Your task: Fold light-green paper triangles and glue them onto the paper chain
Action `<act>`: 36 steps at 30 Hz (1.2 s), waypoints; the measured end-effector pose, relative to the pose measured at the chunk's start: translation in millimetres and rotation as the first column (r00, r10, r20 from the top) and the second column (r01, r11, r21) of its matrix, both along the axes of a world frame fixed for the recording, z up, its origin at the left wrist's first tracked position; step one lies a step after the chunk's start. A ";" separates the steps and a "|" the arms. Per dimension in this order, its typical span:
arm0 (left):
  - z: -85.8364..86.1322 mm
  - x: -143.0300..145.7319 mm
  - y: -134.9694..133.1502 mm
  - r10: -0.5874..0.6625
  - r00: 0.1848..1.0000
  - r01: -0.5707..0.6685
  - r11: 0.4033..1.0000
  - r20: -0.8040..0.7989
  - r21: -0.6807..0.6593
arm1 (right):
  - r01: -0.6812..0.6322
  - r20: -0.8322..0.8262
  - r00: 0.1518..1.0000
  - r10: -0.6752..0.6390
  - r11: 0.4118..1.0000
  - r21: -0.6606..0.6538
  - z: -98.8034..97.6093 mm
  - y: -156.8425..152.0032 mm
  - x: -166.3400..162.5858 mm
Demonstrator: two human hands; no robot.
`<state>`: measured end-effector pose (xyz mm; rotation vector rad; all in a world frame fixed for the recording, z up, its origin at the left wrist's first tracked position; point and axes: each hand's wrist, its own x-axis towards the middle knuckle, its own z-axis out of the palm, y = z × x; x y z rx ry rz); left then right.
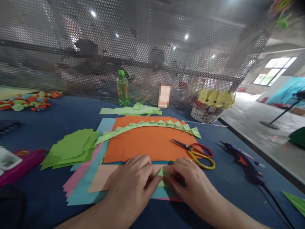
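Between my two hands is a small piece of light green paper [162, 178], folded to a point at its top. My left hand [137, 178] pinches its left side and my right hand [188, 176] its right side, with fingers curled. Beneath lie stacked coloured sheets, with orange paper [147, 143] uppermost and pale peach paper [105, 178] nearer me. A curved light green strip with folded points [152, 124] arches across the orange paper. Scissors [193, 149] with one red and one yellow handle rest just beyond my right hand.
Green paper squares [71, 146] are piled at left, near a magenta object [30, 165]. A glue gun [245, 162] with its cord lies at right. Behind stand a green bottle [123, 89], pale green strips [128, 110] and a basket [205, 111] with yellow paper points. A perforated metal screen [143, 41] rises behind.
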<state>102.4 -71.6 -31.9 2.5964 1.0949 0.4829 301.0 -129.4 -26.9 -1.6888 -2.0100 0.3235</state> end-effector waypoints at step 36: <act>-3.7 -14.9 -7.1 -0.419 0.906 0.413 0.848 -0.057 0.334 | 0.046 0.073 0.996 -0.043 0.998 -0.036 3.0 1.4 4.2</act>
